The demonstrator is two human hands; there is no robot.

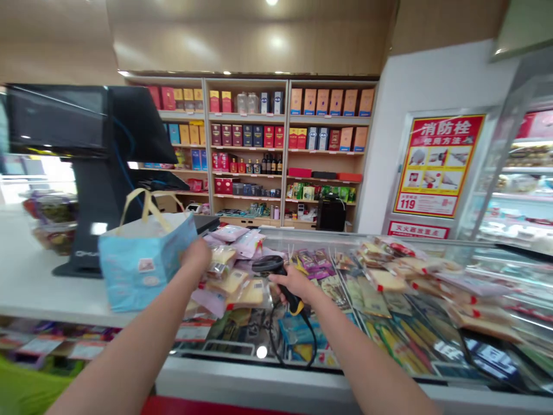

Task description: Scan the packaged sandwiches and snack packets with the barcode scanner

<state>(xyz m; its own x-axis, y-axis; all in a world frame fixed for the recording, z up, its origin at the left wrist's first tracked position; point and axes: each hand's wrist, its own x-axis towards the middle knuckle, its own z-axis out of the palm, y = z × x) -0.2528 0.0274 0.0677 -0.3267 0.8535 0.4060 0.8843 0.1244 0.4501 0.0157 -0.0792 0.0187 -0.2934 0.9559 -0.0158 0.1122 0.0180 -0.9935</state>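
Observation:
My right hand (298,283) is wrapped round a black and yellow barcode scanner (270,265), its head pointing left above packed goods. A black cord (311,340) hangs from the scanner's grip. My left hand (196,256) is blurred, at the right side of a light blue paper bag (138,268) with cream handles. Its fingers are mostly hidden, so I cannot tell whether it holds anything. Just right of that hand lie clear packs of sliced bread (248,293) with barcode labels, and white and pink packets (228,233) behind them.
A black checkout terminal (108,144) stands on the white counter (26,276) at left. More bread packs (389,281) lie on the glass-topped case at right, above packaged goods inside it. Behind are shelves of boxes (246,135) and a red fire-hydrant sign (439,164).

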